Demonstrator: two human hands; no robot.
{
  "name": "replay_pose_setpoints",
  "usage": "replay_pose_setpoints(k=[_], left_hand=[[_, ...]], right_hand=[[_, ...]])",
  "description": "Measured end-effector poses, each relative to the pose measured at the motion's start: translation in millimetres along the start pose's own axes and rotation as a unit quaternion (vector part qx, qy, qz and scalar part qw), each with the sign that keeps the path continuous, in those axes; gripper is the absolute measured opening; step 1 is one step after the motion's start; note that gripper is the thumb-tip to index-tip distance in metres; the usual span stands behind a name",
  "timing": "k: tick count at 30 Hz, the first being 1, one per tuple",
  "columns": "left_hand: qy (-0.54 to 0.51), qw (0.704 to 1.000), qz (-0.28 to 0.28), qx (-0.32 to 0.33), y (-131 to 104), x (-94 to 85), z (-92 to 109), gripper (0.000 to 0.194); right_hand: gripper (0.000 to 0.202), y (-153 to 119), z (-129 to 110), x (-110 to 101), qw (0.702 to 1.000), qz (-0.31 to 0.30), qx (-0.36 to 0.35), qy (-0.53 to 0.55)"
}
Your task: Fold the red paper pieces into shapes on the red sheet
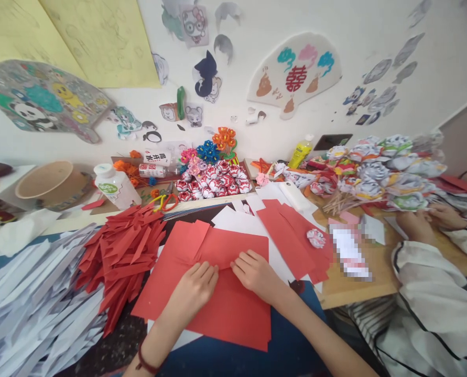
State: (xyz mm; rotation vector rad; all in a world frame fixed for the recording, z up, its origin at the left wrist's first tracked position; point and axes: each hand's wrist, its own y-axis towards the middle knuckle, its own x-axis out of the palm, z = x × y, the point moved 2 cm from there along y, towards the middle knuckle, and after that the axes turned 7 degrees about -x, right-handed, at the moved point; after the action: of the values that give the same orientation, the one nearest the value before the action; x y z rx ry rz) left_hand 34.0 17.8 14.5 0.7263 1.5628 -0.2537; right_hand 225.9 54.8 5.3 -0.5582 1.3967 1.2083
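My left hand (197, 287) and my right hand (256, 273) are close together over a stack of red paper sheets (233, 324). Between them stretches a narrow red paper strip (224, 263), its ends pinched in my curled fingers. Red on red makes the strip's edges hard to make out. Left of the stack lies a heap of folded red paper strips (125, 251). Beyond it spreads a larger pile of folded white paper strips (40, 303). Another red sheet (282, 235) rests to the right, with a small red-and-white paper flower (315, 238) on top.
Red-and-white paper flowers (221, 180) stand at the back, near yellow-and-orange scissors (165, 201). A white bottle (116, 187) and a wooden tub (52, 180) are back left. At right, a co-worker's hands (433, 217) are beside white paper flowers (375, 178). A decorated wall closes off the back.
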Motion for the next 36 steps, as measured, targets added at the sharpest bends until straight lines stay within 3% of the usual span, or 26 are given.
replay_pose_setpoints(k=[4,11,17,22,28,36], left_hand=[[0.011,1.000,-0.001,0.003,-7,1.8,1,0.034],[-0.034,0.997,-0.039,-0.057,10,3.8,3,0.014],[-0.049,0.992,0.040,-0.109,8,-0.6,3,0.014],[-0.122,0.975,0.112,-0.147,-3,-9.8,0,0.025],[-0.226,0.961,0.059,-0.147,-11,-20.0,3,0.021],[-0.172,0.972,0.098,-0.128,-15,-29.6,3,0.029]], right_hand=[[0.022,-4,-6,-7,0.999,-0.029,0.031,0.009],[0.015,6,0,2,0.995,-0.035,0.091,0.031],[0.023,8,-2,5,0.993,0.018,0.082,0.082],[0.014,8,-9,-4,0.955,0.076,0.147,0.247],[0.026,9,-13,-6,0.931,0.115,0.165,0.306],[0.029,12,-15,-8,0.892,0.118,0.168,0.402]])
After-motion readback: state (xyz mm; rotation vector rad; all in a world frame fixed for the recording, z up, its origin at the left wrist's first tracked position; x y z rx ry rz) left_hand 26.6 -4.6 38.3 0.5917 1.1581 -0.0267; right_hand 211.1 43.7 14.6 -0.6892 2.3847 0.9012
